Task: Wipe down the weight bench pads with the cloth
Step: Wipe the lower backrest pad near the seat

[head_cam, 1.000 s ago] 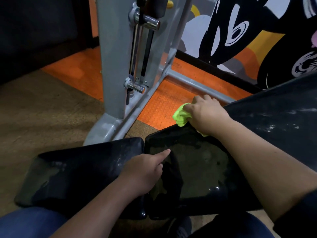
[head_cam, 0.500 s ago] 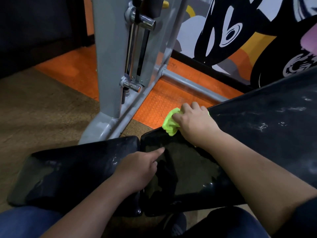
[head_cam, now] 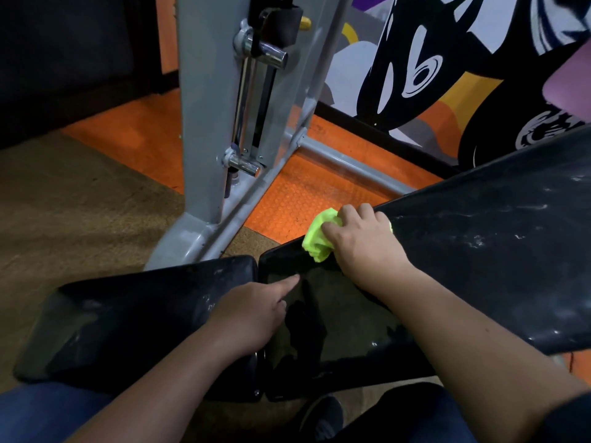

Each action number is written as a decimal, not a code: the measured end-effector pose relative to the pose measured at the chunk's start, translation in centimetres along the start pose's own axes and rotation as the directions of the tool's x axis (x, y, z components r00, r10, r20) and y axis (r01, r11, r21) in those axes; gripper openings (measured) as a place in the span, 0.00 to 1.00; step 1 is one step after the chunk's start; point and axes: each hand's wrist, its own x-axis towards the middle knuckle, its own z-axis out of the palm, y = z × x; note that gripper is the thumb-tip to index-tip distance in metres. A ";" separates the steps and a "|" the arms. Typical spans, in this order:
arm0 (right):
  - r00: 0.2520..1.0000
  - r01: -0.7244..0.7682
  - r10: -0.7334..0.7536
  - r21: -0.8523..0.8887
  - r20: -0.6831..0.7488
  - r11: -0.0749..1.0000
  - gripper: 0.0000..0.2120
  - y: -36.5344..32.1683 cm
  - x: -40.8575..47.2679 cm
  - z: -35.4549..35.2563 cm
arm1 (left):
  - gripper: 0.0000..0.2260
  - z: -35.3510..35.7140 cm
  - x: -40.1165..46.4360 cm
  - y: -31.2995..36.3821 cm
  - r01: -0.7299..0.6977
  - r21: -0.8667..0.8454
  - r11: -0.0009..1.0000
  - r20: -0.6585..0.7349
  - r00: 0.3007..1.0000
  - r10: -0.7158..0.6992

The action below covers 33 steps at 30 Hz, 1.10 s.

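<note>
Head view: right hand (head_cam: 361, 241) has its fingers wrapped around a bunched neon-green cloth (head_cam: 316, 239) and presses it onto the far edge of the middle bench pad (head_cam: 335, 318), right where that pad meets the inclined back pad (head_cam: 499, 251). Bunching likely concentrates pressure into the seam. Left hand (head_cam: 252, 314) holds nothing: index finger extended, other fingers loosely curled, resting across the gap between the middle pad and the seat pad (head_cam: 128, 321) to its left, probably as a brace, though it could be pointing at a spot. Middle pad looks glossy and wet-streaked; the back pad shows whitish scuffs or residue, so my guess is it hasn't been wiped yet. Beyond the middle pad: grey machine frame (head_cam: 204, 123) with chrome pegs, standing on orange rubber flooring (head_cam: 319, 193), painted mural wall (head_cam: 447, 59) behind. Near side of the pad: blue-jeaned knees (head_cam: 38, 414) at the frame's bottom edge.
</note>
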 end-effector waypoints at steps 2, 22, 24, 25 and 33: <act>0.999 0.047 -0.047 0.001 -0.006 0.999 0.12 0.1 -1.1 0.3 | 0.26 0.1 -0.1 0.0 -0.008 0.012 1.000 0.001 1.000 0.008; 0.999 -0.022 0.023 0.014 -0.049 1.000 0.22 -0.1 -4.5 0.4 | 0.24 -0.1 -0.2 0.3 0.024 0.015 1.000 -0.016 1.000 -0.024; 0.999 -0.028 0.028 0.018 -0.019 0.999 0.21 -0.9 -4.4 0.3 | 0.24 -0.1 -0.2 0.4 0.026 0.015 1.000 -0.013 1.000 -0.025; 1.000 -0.002 0.002 0.018 -0.020 1.000 0.22 -1.3 -4.7 0.5 | 0.24 -0.1 -0.3 0.4 0.024 0.009 1.000 -0.011 1.000 -0.024; 0.995 -0.023 0.024 0.014 -0.096 1.000 0.25 -1.0 -5.7 0.9 | 0.24 -0.3 -0.6 0.3 0.013 0.017 1.000 -0.020 1.000 -0.012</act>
